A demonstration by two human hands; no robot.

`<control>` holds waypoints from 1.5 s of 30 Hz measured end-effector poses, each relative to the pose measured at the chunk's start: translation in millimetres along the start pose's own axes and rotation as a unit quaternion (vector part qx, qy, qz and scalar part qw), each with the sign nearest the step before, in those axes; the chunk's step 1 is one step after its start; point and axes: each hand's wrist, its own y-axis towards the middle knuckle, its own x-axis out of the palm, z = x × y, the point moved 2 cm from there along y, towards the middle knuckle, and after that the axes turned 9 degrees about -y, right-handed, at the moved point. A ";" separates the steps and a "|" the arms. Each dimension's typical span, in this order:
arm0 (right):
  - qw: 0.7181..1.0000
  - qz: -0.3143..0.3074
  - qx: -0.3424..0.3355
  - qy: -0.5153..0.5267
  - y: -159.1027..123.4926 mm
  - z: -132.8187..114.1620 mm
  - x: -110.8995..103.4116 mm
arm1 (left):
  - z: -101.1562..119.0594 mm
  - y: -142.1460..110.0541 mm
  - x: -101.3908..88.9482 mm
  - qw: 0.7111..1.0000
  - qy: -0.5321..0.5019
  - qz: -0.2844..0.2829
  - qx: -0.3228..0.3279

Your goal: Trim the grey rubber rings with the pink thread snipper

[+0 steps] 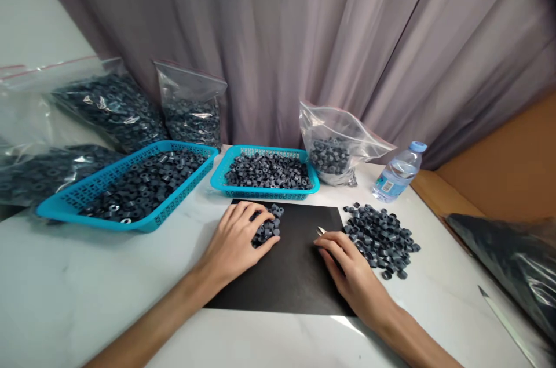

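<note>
My left hand curves around a small heap of dark grey ring-shaped parts on the black mat. Its thumb and fingers are apart and rest against the heap's left and near sides. Over the mat's right part, my right hand is closed with the fingers bent. A pair of pale tweezers pokes its pointed tips out past the fingertips; the rest is hidden by the hand. Just beyond and right of that hand lies a larger loose pile of the same parts.
Two blue baskets hold many such parts. Zip bags of parts stand behind, including one open bag. A water bottle stands at the back right. A pointed knife-like tool and a dark bag lie right.
</note>
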 end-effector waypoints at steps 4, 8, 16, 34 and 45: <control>0.998 -0.020 -0.051 -0.038 -2.3 -5.2 -2.1 | 6.0 -5.7 10.6 0.999 0.034 0.019 0.011; 0.997 -0.026 -0.057 -0.042 -1.5 -6.2 -2.5 | 6.9 -5.1 12.0 0.999 0.015 0.024 0.017; 0.998 -0.041 -0.048 -0.028 -0.3 -5.4 -4.2 | 6.5 -6.7 7.4 0.999 -0.041 0.024 -0.022; 0.998 -0.003 0.008 0.057 -1.5 -4.6 -8.3 | 29.9 -22.7 8.1 0.984 -0.159 0.020 0.076; 0.942 -0.042 0.164 0.291 3.4 -23.7 -15.4 | 42.2 -27.3 17.0 0.932 -0.351 -0.036 -0.081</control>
